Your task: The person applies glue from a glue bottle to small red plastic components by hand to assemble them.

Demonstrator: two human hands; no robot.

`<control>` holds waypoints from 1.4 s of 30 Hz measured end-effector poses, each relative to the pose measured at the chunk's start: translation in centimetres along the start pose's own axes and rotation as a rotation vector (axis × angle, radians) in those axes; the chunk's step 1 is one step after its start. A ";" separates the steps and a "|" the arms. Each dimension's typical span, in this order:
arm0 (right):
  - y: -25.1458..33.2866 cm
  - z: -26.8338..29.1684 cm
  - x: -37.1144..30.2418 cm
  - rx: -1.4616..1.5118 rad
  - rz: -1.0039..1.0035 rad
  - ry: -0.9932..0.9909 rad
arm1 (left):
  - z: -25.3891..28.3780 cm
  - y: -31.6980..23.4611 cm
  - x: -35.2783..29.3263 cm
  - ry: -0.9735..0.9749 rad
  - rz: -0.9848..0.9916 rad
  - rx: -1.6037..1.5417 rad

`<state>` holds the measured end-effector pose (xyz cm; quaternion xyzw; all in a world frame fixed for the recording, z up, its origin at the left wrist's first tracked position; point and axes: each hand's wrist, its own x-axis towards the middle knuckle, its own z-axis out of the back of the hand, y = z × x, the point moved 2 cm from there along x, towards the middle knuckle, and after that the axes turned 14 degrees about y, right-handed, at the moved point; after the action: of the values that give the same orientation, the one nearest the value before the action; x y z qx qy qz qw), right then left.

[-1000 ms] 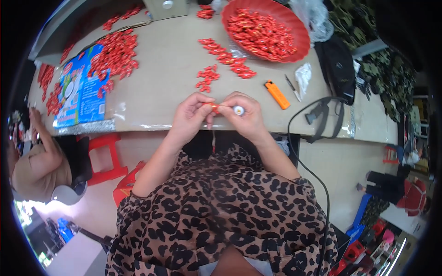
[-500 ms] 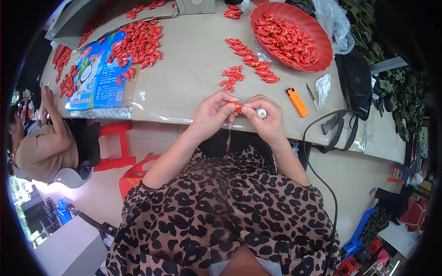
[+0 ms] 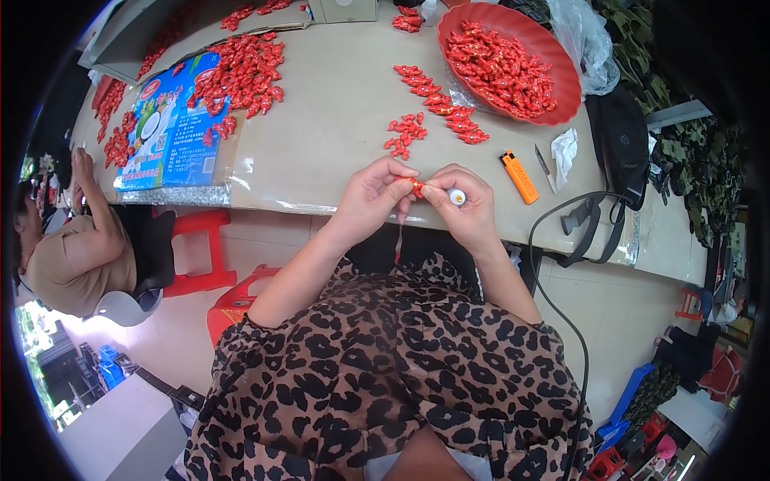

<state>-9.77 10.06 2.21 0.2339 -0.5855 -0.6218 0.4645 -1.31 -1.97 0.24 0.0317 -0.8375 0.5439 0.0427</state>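
In front of the table's near edge, my left hand (image 3: 374,196) and my right hand (image 3: 468,207) come together with fingers pinched. Between their fingertips sits a small red figure (image 3: 416,187), its shape mostly covered. My right hand also keeps a white cylindrical object (image 3: 457,196) in its curled fingers; its round end shows a yellowish centre, and the rest of it is hidden. Just beyond my hands lies a loose group of small red pieces (image 3: 407,131). Farther right, red figures (image 3: 455,119) form a slanting row.
A red scalloped bowl (image 3: 571,86) full of red figures stands at the far right. An orange lighter (image 3: 520,178), a pointed blade (image 3: 545,167) and crumpled tissue (image 3: 564,157) lie nearer. A red heap (image 3: 245,68) covers part of blue printed cardboard (image 3: 164,132). A co-worker (image 3: 80,248) sits left.
My hands stay nearly in place, still pinching the red figure. The view shifts very slightly; the things on the table have not moved.
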 end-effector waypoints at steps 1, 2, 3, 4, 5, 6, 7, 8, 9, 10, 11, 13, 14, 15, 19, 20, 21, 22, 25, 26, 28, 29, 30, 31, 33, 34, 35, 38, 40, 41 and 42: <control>0.0 0.0 0.0 0.000 0.000 -0.001 | 0.0 0.0 0.0 0.003 -0.002 -0.004; 0.0 0.0 0.0 0.000 0.000 -0.001 | 0.0 0.0 0.0 0.003 -0.002 -0.004; 0.0 0.0 -0.1 -0.001 0.002 -0.001 | 0.0 0.0 0.0 0.003 -0.009 -0.001; 0.0 0.0 -0.1 -0.002 0.004 -0.001 | 0.0 0.0 0.0 0.004 -0.016 0.002; -0.1 0.0 -0.1 -0.002 0.004 -0.001 | 0.0 0.1 0.0 0.004 -0.016 0.002; -0.1 0.0 -0.1 -0.002 0.008 -0.003 | 0.0 0.1 0.0 0.003 -0.015 0.004; -0.2 0.0 -0.1 -0.002 0.012 -0.005 | 0.0 0.1 0.0 0.002 -0.014 0.005; -0.2 0.0 -0.1 -0.002 0.012 -0.003 | 0.0 0.1 0.0 0.001 -0.014 0.005; -0.1 0.1 -0.1 -0.003 0.011 -0.004 | 0.0 0.1 0.0 0.000 -0.013 0.011; -0.1 0.1 -0.1 -0.005 0.010 -0.005 | 0.0 0.1 0.0 0.000 -0.013 0.016; -0.1 0.0 -0.1 -0.006 0.008 -0.003 | 0.0 0.2 0.0 -0.001 -0.013 0.013; -0.2 -0.2 -0.1 0.003 0.018 -0.022 | 0.1 0.4 -0.3 -0.036 -0.063 0.004; -0.2 -0.2 -0.1 0.003 0.015 -0.013 | 0.2 0.5 -0.4 -0.044 -0.066 0.000; -0.2 -0.2 0.0 0.029 0.008 -0.020 | 0.3 0.5 -0.5 -0.035 -0.085 0.010; -0.3 -0.1 -0.1 0.088 0.001 -0.029 | 0.2 0.2 -0.3 -0.023 -0.160 0.038; -0.3 -0.1 -0.1 0.087 -0.001 -0.020 | 0.1 0.2 -0.3 -0.031 -0.164 0.034; -0.2 -0.1 -0.2 0.083 -0.002 -0.013 | 0.0 0.2 -0.4 -0.032 -0.163 0.037; -0.2 -0.1 -0.2 0.080 -0.003 -0.007 | 0.0 0.2 -0.4 -0.033 -0.162 0.040; -0.2 0.0 -0.2 0.065 0.037 0.003 | -0.2 -0.1 -0.5 -0.025 -0.154 0.022; -0.1 -0.1 -0.3 0.065 0.034 0.006 | -0.3 -0.1 -0.6 -0.029 -0.154 0.020; -0.1 -0.1 -0.3 0.073 0.045 0.013 | -0.4 -0.2 -0.5 -0.018 -0.173 0.009; 0.1 -0.1 -0.3 0.072 0.043 0.014 | -0.4 -0.2 -0.5 -0.019 -0.173 0.007; 0.2 -0.1 -0.2 0.088 0.042 0.021 | -0.4 -0.1 -0.5 -0.016 -0.163 0.020; 0.3 -0.1 -0.2 0.104 0.042 0.029 | -0.4 -0.1 -0.5 -0.013 -0.152 0.032; 0.5 0.0 -0.2 0.105 0.040 0.036 | -0.4 -0.2 -0.5 -0.015 -0.155 0.039; 0.5 0.0 -0.2 0.106 0.040 0.044 | -0.4 -0.2 -0.5 -0.017 -0.157 0.046; 0.5 0.0 -0.2 0.106 0.040 0.043 | -0.5 -0.2 -0.5 -0.016 -0.156 0.046; 0.1 0.0 -0.3 0.096 0.042 0.018 | -0.5 -0.2 -0.5 -0.026 -0.169 0.071; -0.4 0.2 -0.4 0.048 0.021 0.011 | -0.3 -0.2 -0.6 -0.032 -0.072 0.063; -0.4 0.1 -0.4 0.047 0.022 0.010 | -0.3 -0.3 -0.6 -0.031 -0.072 0.064; -0.4 0.1 -0.4 0.057 0.009 0.007 | -0.2 -0.3 -0.5 -0.036 -0.039 0.066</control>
<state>-9.77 10.35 1.74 0.2466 -0.6024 -0.6021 0.4624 -0.75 -1.90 0.59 0.0594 -0.8189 0.5696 0.0371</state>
